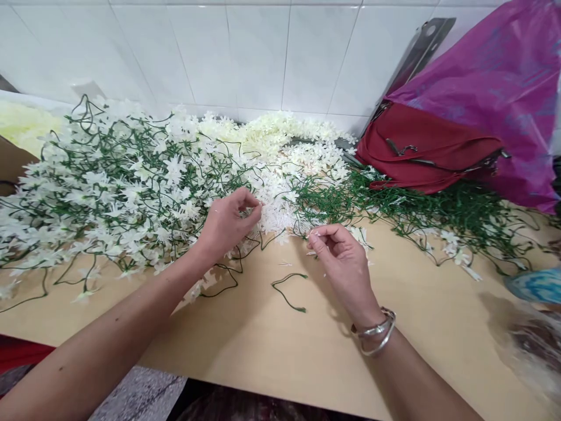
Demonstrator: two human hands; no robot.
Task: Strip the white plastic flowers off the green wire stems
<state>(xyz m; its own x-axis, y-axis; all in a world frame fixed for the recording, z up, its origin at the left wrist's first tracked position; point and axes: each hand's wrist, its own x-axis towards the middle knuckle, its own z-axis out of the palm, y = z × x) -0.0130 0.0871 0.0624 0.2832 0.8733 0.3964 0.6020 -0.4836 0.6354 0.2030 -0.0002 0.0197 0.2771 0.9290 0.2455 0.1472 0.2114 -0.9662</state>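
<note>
Bare left forearm (pixel 118 327) crosses the table (pixel 254 356) from the lower left, before heaped white flowers (pixel 127 193) on green stems. Its left hand (pixel 225 225) has thumb and forefinger brought together at the heap; whether they grip anything, I cannot tell. Rightward, one loose stem (pixel 272 285) lies bare, then the right hand (pixel 344 260) pinches a tiny white piece (pixel 317 234). Beyond: a red bag (pixel 421 146), contents hidden; a purple plastic bag (pixel 495 76); nearer, a clear bag (pixel 512 339) around something dark.
</note>
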